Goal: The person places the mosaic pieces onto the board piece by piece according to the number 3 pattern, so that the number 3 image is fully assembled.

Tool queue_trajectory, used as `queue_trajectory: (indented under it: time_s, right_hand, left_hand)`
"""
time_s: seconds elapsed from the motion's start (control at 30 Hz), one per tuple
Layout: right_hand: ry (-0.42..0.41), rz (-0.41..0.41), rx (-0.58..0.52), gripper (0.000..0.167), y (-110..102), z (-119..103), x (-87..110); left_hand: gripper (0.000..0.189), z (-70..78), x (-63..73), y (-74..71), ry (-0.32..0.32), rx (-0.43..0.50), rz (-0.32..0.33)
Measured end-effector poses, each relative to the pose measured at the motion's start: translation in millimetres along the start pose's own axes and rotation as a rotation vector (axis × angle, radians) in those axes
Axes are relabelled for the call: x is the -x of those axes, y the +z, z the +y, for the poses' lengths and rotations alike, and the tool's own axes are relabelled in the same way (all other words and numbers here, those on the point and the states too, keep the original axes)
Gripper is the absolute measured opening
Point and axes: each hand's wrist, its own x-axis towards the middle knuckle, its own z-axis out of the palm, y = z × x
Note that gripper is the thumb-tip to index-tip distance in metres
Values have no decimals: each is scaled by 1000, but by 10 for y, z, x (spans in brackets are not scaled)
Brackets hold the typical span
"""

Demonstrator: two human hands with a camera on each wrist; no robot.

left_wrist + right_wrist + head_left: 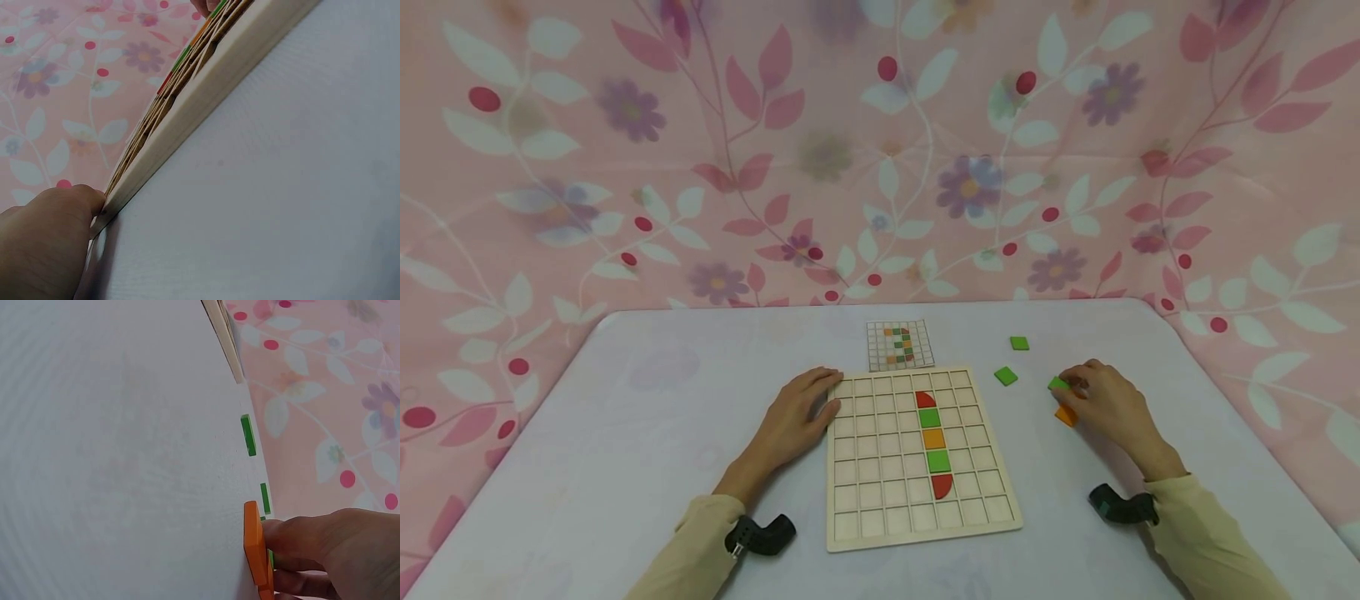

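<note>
A pale wooden grid board (880,542) lies on the table, with one column of red, green and orange pieces in its cells. My left hand (793,417) rests at the board's upper left corner. Its fingers are extended and its thumb touches the left edge; the left wrist view shows the thumb (56,212) against the wood. Right of the board, my right hand (1108,408) pinches an orange tile, mostly hidden by the fingers. Beside it lie a green tile (1058,383) and another orange tile (1065,416), which looks large in the right wrist view.
A printed pattern card (898,344) lies just behind the board. Two green tiles, one nearer (1006,376) and one farther (1019,342), lie between board and right hand. The white table (625,433) meets a pink floral cloth (880,167) at the back.
</note>
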Motion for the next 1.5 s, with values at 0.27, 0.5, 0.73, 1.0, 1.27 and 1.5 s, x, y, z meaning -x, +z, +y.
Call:
queue_trajectory:
  time_s: [0.27,0.5,0.73,1.0,1.27,1.5]
  right_hand:
    - [-11,20,1,28,20,0,16]
    - [-26,26,5,27,33,-11,27]
    - [-33,27,-5,27,24,-65,21]
    - [-77,43,-36,26,17,-182,13]
    - [-116,19,-67,25,8,-299,-7]
    - [-228,73,-60,27,47,-401,-39]
  left_hand:
    - [42,8,-1,-5,-6,4,-5]
    - [42,10,-4,-14,-10,1,-14]
    - [42,7,-6,-15,-9,-2,-13]
    - [42,2,-7,-17,-7,-2,-12]
    - [42,6,-1,-8,-3,4,-3]
    - [41,16,-4,-1,1,10,3]
